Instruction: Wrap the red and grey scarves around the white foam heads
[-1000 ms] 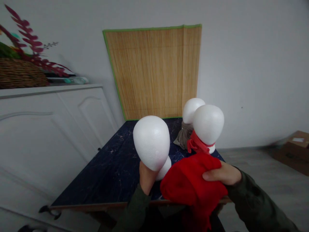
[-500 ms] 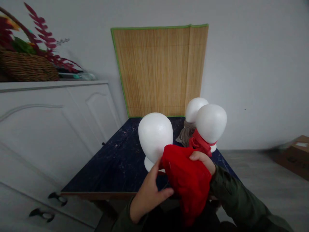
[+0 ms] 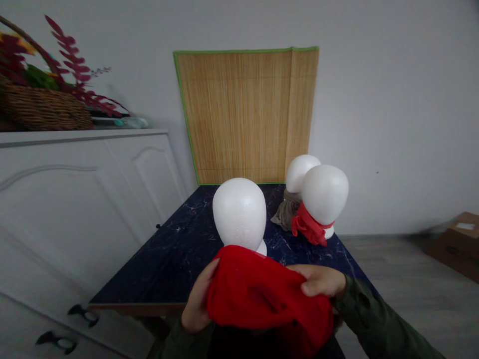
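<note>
A red cloth (image 3: 262,294) is stretched between both my hands over the table's near edge. My left hand (image 3: 196,304) grips its left side, my right hand (image 3: 320,280) its upper right corner. Just behind the cloth a bare white foam head (image 3: 239,214) stands upright on the dark blue marbled table (image 3: 175,254). Farther back on the right, a second foam head (image 3: 325,194) wears a red scarf (image 3: 309,228) round its neck. A third foam head (image 3: 301,172) behind it has a brownish scarf (image 3: 284,212).
A white cabinet (image 3: 75,199) with black handles runs along the left, a wicker basket (image 3: 41,107) of red foliage on top. A bamboo mat (image 3: 249,114) leans on the wall behind the table. A cardboard box (image 3: 456,239) lies on the floor at right.
My left hand let go of the near foam head, now standing on the table, and took the red cloth. Both hands have spread the cloth and drawn it lower, toward me.
</note>
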Motion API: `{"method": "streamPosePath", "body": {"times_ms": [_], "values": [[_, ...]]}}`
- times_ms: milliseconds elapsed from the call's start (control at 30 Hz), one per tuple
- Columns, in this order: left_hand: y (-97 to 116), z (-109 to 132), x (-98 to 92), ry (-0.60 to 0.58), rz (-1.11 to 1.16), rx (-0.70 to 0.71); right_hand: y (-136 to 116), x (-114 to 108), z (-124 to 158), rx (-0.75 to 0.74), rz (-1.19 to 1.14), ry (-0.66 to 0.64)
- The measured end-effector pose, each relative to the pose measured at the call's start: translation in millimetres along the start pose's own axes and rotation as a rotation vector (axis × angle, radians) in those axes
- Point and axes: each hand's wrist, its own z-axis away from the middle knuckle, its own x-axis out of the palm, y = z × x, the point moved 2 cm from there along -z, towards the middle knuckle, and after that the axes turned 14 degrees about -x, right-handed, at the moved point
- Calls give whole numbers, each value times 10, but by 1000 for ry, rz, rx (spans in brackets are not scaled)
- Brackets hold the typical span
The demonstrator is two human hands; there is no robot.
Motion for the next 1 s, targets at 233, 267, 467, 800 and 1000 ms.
{"method": "streamPosePath", "body": {"times_ms": [233, 267, 467, 800, 1000], "values": [[33, 159, 92, -210, 48, -54, 118, 41, -46, 11, 777, -61], [38, 183, 93, -221, 9, -60, 87, 57, -42, -36, 807, -22], [6, 121, -38, -75, -159, 59, -44, 38, 16, -332, 704, 300], [-73, 53, 61, -208, -172, 16, 138, -137, -45, -259, -334, 345], [-61, 162, 221, -799, -654, -208, -55, -195, -69, -461, -285, 506]]}}
